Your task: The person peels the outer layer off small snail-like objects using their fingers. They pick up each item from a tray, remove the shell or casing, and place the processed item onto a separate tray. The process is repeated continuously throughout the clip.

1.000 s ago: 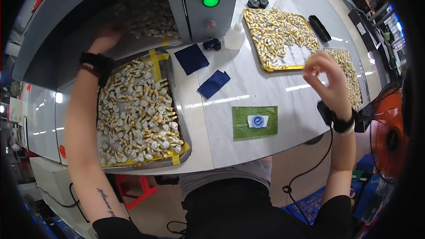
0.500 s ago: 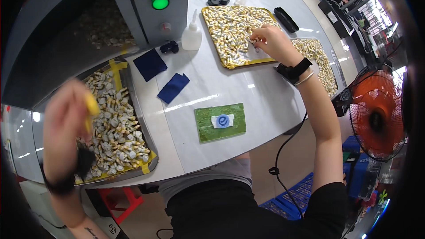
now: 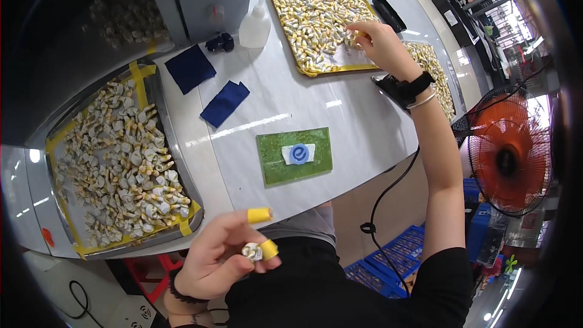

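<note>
Left hand: the person's bare left hand (image 3: 218, 255), with yellow sleeves (image 3: 259, 215) on two fingers, is now at the lower middle of the frame; half a second ago it was a blur over the left-hand tray.
Left fingers: thumb and one sleeved finger pinch a small whitish, rounded piece (image 3: 251, 252), while the other sleeved finger stands spread away from it.
Left tray: the metal-rimmed tray with yellow tape (image 3: 177, 146), at the left of the frame, bears many similar whitish-and-yellow pieces (image 3: 115, 164); the left hand is now well apart from it.
Right hand: the bare right hand (image 3: 388, 51) is still at the upper right, its fingertips bent down together among small white-and-yellow slips (image 3: 319, 18); whether they grip one, I cannot tell.
Right tray: these slips lie in the yellow-edged tray (image 3: 311, 74), whose near right part shows bare white lining.
Green slab: the flat green rectangular slab (image 3: 273, 173), with a blue disc (image 3: 299, 154) on a white patch, lies mid-frame, untouched by either hand.
What it means: the left-hand pick looks finished, I judge, while the right hand seems busy selecting.
</note>
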The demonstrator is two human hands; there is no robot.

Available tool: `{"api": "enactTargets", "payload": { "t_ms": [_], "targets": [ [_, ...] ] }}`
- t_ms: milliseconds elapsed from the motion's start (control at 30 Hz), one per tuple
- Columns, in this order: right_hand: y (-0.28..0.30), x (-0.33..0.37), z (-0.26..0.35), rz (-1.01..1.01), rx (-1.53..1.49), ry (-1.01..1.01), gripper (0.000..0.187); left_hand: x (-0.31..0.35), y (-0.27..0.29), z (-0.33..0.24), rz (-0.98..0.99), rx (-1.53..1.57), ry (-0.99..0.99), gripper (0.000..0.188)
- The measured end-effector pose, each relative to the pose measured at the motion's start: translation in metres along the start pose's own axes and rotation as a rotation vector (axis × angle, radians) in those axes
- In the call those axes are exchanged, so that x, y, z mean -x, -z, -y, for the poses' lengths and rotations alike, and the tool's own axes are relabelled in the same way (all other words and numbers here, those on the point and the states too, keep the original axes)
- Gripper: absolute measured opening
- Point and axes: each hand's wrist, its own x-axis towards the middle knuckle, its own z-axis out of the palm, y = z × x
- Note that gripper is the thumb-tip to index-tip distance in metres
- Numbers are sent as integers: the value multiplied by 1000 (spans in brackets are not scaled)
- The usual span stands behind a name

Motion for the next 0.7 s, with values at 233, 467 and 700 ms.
{"api": "enactTargets", "payload": {
  "t_ms": [233,467,700],
  "targets": [
    [14,16,27,-15,-222,-96,17,-9,6,30,-51,201,-8,51],
    [19,63,107,221,-332,-71,10,-11,23,33,-81,29,-67,45],
    [21,81,139,114,-574,-178,20,-18,15,27,-154,17,-65,41]
  ]
}}
